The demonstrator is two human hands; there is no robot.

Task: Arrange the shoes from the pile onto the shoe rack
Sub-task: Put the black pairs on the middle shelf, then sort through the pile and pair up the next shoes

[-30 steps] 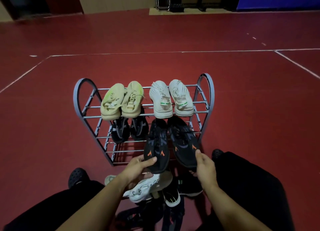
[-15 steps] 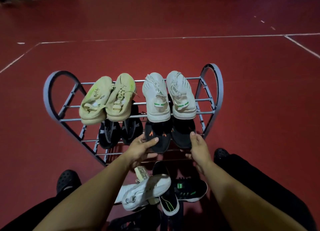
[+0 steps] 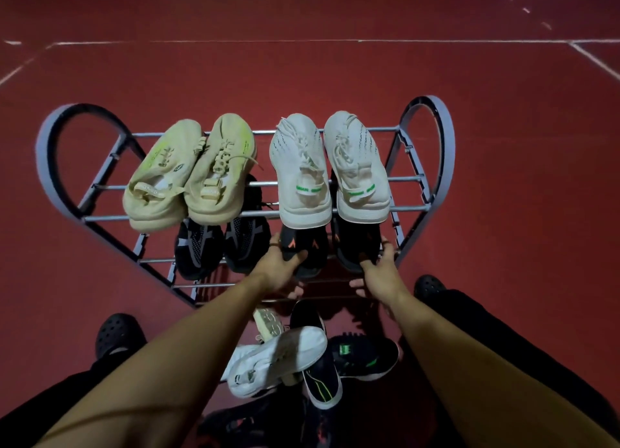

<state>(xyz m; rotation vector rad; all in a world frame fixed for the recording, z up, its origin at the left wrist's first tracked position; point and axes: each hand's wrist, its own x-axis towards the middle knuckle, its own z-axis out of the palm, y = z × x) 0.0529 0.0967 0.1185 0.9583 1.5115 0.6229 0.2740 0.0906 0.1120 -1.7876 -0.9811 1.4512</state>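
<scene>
Grey metal tubes form the shoe rack [image 3: 426,179] with rounded end frames, and it stands on the dark red floor [image 3: 302,78]. On its upper shelf, toward the left end, lies a pair of pale yellow-beige knit sneakers [image 3: 191,175], and toward the right end a pair of white knit sneakers with green heel marks [image 3: 330,172]. On the lower shelf, under the beige pair, sits a pair of black and grey mesh sneakers [image 3: 221,246]. Under the white pair sit two black sneakers with orange marks. The left hand [image 3: 278,269] grips the left black sneaker [image 3: 302,246], thumb on top and fingers curled below its heel. The right hand [image 3: 379,269] holds the right black sneaker [image 3: 355,246], fingers curled around its heel. In front of the rack, between the person's legs, lies the pile of shoes [image 3: 292,363], with white and black ones mixed.
</scene>
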